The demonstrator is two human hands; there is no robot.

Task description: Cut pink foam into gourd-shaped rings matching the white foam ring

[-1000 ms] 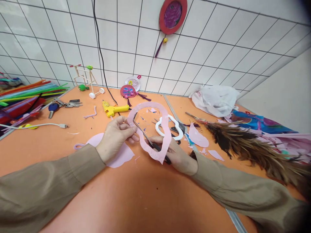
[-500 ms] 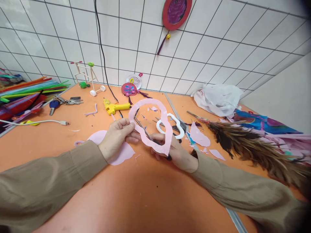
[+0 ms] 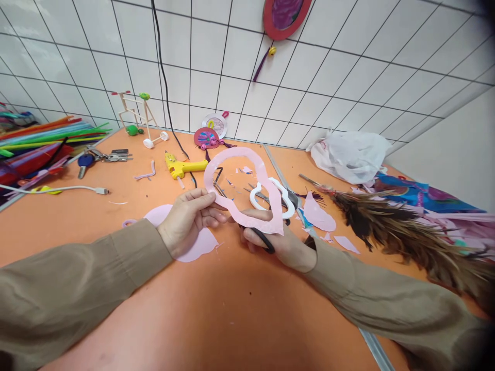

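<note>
My left hand [image 3: 187,219] pinches the left side of a pink wavy-edged paper ring [image 3: 275,198], which is held up above the table. In my right hand [image 3: 288,248] is a pair of scissors [image 3: 263,240] with black handles. Their blades point up and left, partly behind the paper band. Below my left hand lies a pink paper shape [image 3: 199,247], partly covered by the wrist. Just beyond my right hand, a white cloud-shaped ring [image 3: 288,208] rests on the table, with what looks like another pair of scissors around it.
A yellow glue gun [image 3: 187,167] lies behind the hands. Pink paper scraps [image 3: 319,215], brown feathers [image 3: 371,221] and a white plastic bag [image 3: 350,157] are to the right. Keys [image 3: 104,157], a white cable [image 3: 69,193] and a small stick tricycle [image 3: 141,121] are at the left.
The pink paper ring has tilted, its lower point shifting right and up. More of the black scissor handle shows below it. Both hands stay nearly in place.
</note>
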